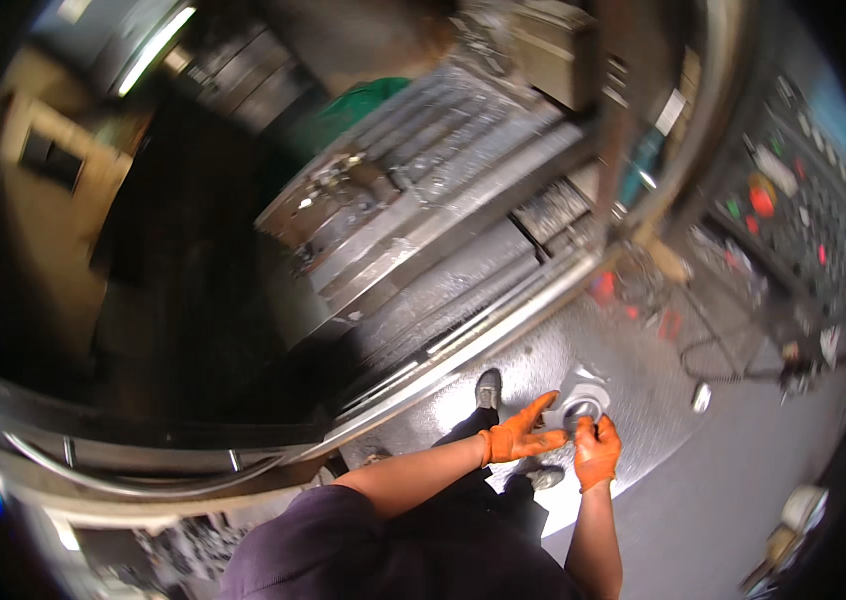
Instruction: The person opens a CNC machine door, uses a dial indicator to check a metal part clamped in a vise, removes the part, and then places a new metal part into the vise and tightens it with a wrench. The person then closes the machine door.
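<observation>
In front of my body is a shiny silver metal part [591, 381] with a round ring-like opening, held over the floor. My right hand [598, 455], in an orange glove, closes its fingers on the near side of this part. My left hand [523, 432], gloved in orange too, has its thumb and fingers stretched apart at the part's left side. Whether its fingertips touch the metal, I cannot tell. Blur hides the finer shape of the part.
A machine with a slotted metal table [443, 150] fills the far side, behind a metal rail [473, 350]. To the right hangs a control panel [793, 200] with red and green buttons. A dark cable [713, 370] trails below it. My shoe [488, 388] stands on the metal floor.
</observation>
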`<state>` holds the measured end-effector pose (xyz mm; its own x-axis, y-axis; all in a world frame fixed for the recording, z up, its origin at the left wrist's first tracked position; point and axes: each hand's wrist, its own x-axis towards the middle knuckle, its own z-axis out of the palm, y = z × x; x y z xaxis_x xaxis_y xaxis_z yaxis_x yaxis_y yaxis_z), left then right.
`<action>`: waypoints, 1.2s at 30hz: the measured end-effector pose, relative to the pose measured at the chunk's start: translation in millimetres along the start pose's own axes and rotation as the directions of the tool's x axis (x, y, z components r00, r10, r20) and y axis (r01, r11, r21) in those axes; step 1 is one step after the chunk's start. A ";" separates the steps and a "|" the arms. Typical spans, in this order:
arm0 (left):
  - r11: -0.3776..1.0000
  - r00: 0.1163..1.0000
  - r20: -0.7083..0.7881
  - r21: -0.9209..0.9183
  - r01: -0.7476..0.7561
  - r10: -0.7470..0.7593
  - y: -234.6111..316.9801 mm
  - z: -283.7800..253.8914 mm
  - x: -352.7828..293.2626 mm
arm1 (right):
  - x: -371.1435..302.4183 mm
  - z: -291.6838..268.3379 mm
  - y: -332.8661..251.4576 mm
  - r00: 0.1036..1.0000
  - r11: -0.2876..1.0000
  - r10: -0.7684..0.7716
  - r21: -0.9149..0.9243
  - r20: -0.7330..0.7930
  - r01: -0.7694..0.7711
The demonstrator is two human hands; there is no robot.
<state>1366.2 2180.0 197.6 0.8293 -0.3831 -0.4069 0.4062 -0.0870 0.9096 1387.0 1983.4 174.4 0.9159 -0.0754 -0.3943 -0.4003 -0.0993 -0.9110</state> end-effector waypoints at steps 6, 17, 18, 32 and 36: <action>0.862 0.971 -0.214 -0.468 -0.195 0.104 -44.8 -112.8 -36.8 | 6.8 130.3 -120.0 0.916 0.973 -0.124 -0.135 0.381 0.188; 0.623 0.907 -0.416 -0.728 -0.286 -0.070 18.1 -251.9 -84.3 | 179.3 90.7 -243.1 0.758 0.847 -0.514 -0.378 -0.401 0.374; 0.620 0.911 -0.407 -0.730 -0.287 -0.057 10.4 -255.6 -82.0 | 216.9 83.8 -222.0 0.690 0.787 -0.568 -0.543 -0.449 0.293; 0.439 0.818 -0.530 -0.804 -0.401 -0.225 -38.5 -227.5 -136.3 | 289.0 93.8 -246.8 0.707 0.816 -0.574 -0.359 -0.414 0.452; 0.497 0.810 -0.527 -0.791 -0.356 -0.259 -4.7 -214.0 -123.0 | 223.6 93.6 -198.6 0.698 0.777 -0.627 -0.222 -0.346 0.589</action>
<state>1344.4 2424.3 225.5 0.7686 0.1967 -0.6087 0.2104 0.8209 0.5309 1674.1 2079.2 255.8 0.8800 -0.3334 0.3382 0.2215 -0.3418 -0.9133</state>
